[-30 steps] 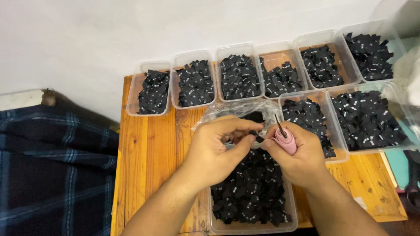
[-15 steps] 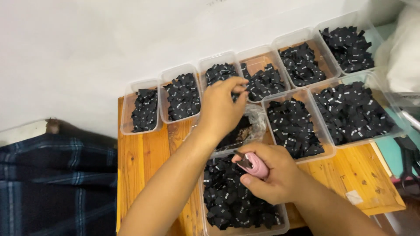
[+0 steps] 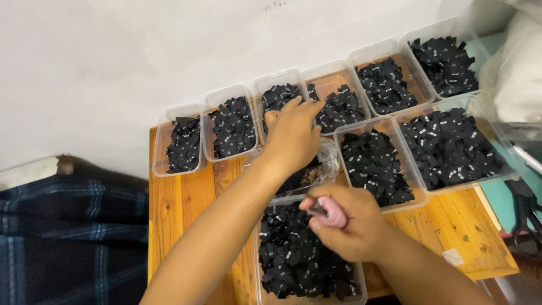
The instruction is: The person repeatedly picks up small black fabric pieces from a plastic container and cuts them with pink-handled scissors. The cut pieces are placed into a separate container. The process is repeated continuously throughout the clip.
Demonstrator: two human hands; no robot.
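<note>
My left hand (image 3: pixel 293 134) reaches forward over a clear tub of small black tags (image 3: pixel 276 96) in the back row, fingers extended and touching the tags; whether it holds one is hidden. My right hand (image 3: pixel 341 223) is closed around a small pink tool (image 3: pixel 332 210) above the near tub of black tags (image 3: pixel 293 254). A crumpled clear plastic bag (image 3: pixel 322 164) with dark pieces lies between the hands.
Several clear tubs filled with black tags stand in two rows on a wooden table (image 3: pixel 175 209); the largest (image 3: pixel 451 147) is at the right. A white wall rises behind. Dark plaid cloth (image 3: pixel 62 237) lies at the left. Scissors (image 3: pixel 528 214) sit at the right edge.
My left hand left the right hand and reached out to the back-row tub. My right hand stayed over the near tub with the pink tool. The view shifted slightly.
</note>
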